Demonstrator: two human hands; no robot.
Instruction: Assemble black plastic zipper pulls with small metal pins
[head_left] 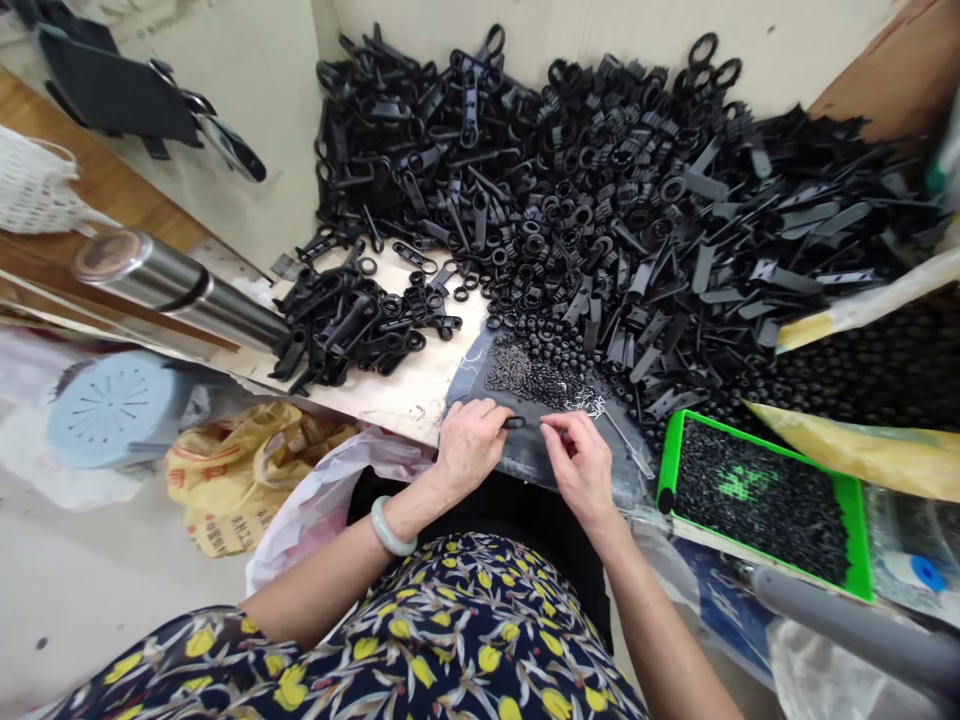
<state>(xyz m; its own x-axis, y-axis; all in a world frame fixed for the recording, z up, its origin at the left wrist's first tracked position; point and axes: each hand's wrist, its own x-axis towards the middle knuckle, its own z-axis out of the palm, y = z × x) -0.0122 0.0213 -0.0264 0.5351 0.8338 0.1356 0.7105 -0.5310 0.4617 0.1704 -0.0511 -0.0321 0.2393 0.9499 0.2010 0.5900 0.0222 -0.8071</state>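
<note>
My left hand (471, 440) is closed on a small black plastic ring part (514, 423), which sticks out past the fingertips. Across a short gap, my right hand (579, 458) pinches with thumb and forefinger; whatever lies between them is too small to make out. Both hands are over a dark mat (525, 458) at the table's front edge. Just beyond them on the mat lie a heap of tiny grey pieces (510, 368), small black bits (546, 384) and a scatter of silver pins (585, 400). A thin metal tool (628, 446) rests right of the pins.
A big pile of black plastic parts (570, 180) fills the back. Joined black pieces (360, 320) lie at the left beside a steel flask (180, 290). A green tray (765, 500) of small black bits stands at the right. Bags (225, 480) and a blue stool (112, 408) are lower left.
</note>
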